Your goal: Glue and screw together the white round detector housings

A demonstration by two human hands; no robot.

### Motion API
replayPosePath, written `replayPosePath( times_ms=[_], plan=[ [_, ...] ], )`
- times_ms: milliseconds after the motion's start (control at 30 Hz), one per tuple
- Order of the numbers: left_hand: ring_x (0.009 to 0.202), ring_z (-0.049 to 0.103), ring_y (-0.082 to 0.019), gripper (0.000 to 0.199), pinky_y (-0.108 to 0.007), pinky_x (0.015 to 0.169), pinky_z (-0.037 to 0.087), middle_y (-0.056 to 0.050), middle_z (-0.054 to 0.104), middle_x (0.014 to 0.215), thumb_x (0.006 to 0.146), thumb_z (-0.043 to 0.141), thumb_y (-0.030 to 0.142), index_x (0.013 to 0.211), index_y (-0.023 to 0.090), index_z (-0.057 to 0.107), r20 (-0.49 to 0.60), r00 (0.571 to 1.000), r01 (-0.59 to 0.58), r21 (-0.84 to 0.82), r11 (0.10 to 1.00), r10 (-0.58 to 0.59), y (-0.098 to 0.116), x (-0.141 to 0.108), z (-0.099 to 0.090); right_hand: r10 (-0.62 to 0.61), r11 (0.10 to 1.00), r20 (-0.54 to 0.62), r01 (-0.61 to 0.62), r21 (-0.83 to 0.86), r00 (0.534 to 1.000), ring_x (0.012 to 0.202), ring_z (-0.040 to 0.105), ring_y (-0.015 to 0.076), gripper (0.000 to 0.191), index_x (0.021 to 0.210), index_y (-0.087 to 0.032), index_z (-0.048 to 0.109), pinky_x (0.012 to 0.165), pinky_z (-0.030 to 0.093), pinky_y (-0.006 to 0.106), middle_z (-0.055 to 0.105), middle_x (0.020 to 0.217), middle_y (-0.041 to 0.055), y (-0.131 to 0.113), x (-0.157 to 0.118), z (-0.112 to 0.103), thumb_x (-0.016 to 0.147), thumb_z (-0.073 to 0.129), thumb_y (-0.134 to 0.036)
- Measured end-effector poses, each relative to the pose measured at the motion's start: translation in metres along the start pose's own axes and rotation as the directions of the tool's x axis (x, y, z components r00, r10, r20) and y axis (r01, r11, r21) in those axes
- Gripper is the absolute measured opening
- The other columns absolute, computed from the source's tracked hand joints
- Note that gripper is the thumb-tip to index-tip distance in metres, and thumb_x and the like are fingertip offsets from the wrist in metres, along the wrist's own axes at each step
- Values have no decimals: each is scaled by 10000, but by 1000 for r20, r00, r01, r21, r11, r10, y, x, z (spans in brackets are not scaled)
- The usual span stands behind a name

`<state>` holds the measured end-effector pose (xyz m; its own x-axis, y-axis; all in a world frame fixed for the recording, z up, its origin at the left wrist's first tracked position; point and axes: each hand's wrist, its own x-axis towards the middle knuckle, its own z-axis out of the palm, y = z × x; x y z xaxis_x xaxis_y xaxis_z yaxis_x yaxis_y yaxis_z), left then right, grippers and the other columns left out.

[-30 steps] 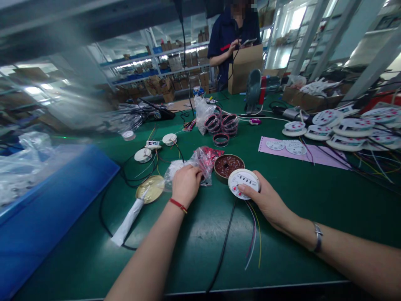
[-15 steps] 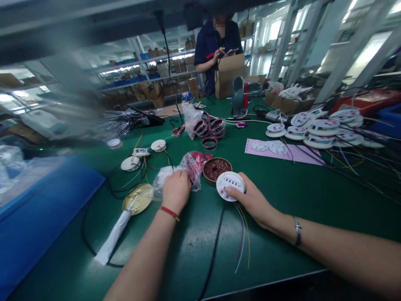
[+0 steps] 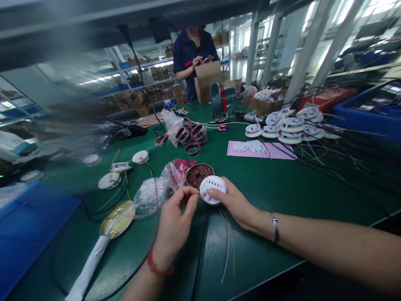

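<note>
My right hand (image 3: 238, 207) grips a white round meter dial (image 3: 214, 184), its thumb on the face among small red pointers. Thin coloured wires (image 3: 226, 238) hang below the dial. At the dial's left edge is my left hand (image 3: 177, 219), thumb and forefinger pinched together; whatever they hold is too small to make out. Just behind the dial stands a round tin (image 3: 196, 170) with a brown, speckled inside. Beyond my left hand lie a clear bag of small white pieces (image 3: 150, 191) and a bag with red contents (image 3: 181, 169).
A gold dish (image 3: 123, 223) with a white-wrapped stick lies left, beside a blue bin (image 3: 34, 238). Stacked meter dials (image 3: 291, 124) with trailing wires and a pink sheet (image 3: 275, 151) are at right. Black-rimmed rings (image 3: 192, 149) sit mid-table. A person (image 3: 194, 54) stands behind a carton (image 3: 209, 77).
My left hand has come away from the plastic bags to the dial's left edge, fingers now pinched. My right hand still holds the dial. The whole view has shifted, with the scene sliding left.
</note>
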<state>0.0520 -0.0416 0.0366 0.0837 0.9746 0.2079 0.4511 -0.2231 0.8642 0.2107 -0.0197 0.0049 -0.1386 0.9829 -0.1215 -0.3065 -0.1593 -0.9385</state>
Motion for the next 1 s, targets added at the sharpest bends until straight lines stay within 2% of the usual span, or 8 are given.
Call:
replayPosePath(
  times_ms=[133, 267, 433, 667, 1000],
  plan=[
    [757, 596, -108, 110, -197, 700, 477, 9, 639, 818, 831, 584, 290, 865, 188, 607, 43, 999, 25, -181, 983, -18, 8, -7, 20, 21, 998, -9, -20, 59, 1000, 858, 543, 160, 407, 963, -160, 535, 783, 425, 290, 613, 913, 21, 2, 0, 0, 664, 729, -359],
    [757, 609, -102, 130, -191, 704, 488, 17, 643, 819, 793, 636, 262, 898, 196, 596, -23, 999, 31, -229, 973, -38, 7, -9, 27, 62, 987, 6, -62, 147, 998, 846, 546, 152, 418, 998, -162, 534, 760, 424, 284, 616, 944, 26, 4, -1, 0, 667, 730, -324],
    [746, 607, -113, 91, -206, 693, 481, 14, 648, 810, 806, 613, 262, 864, 192, 614, -60, 998, 15, -125, 992, -23, 4, -9, 28, 102, 968, 18, -103, 227, 995, 861, 555, 165, 413, 983, -160, 525, 745, 427, 283, 612, 939, 29, 2, -3, 1, 647, 734, -279],
    [739, 520, -105, 40, -220, 680, 410, 30, 567, 810, 813, 622, 231, 840, 226, 651, -54, 992, -105, 132, 986, 113, 0, -12, 31, 127, 959, -17, -119, 259, 992, 829, 551, 150, 390, 963, -168, 519, 732, 423, 271, 603, 892, 8, 2, -4, 1, 643, 726, -250],
    [699, 490, -123, 37, -241, 630, 373, 21, 558, 768, 796, 631, 240, 800, 217, 660, -67, 992, -91, 158, 983, 103, -5, -9, 38, 68, 969, -41, -56, 240, 997, 826, 538, 141, 349, 911, -174, 503, 762, 428, 284, 587, 856, -5, 6, -7, 2, 653, 726, -251]
  ],
)
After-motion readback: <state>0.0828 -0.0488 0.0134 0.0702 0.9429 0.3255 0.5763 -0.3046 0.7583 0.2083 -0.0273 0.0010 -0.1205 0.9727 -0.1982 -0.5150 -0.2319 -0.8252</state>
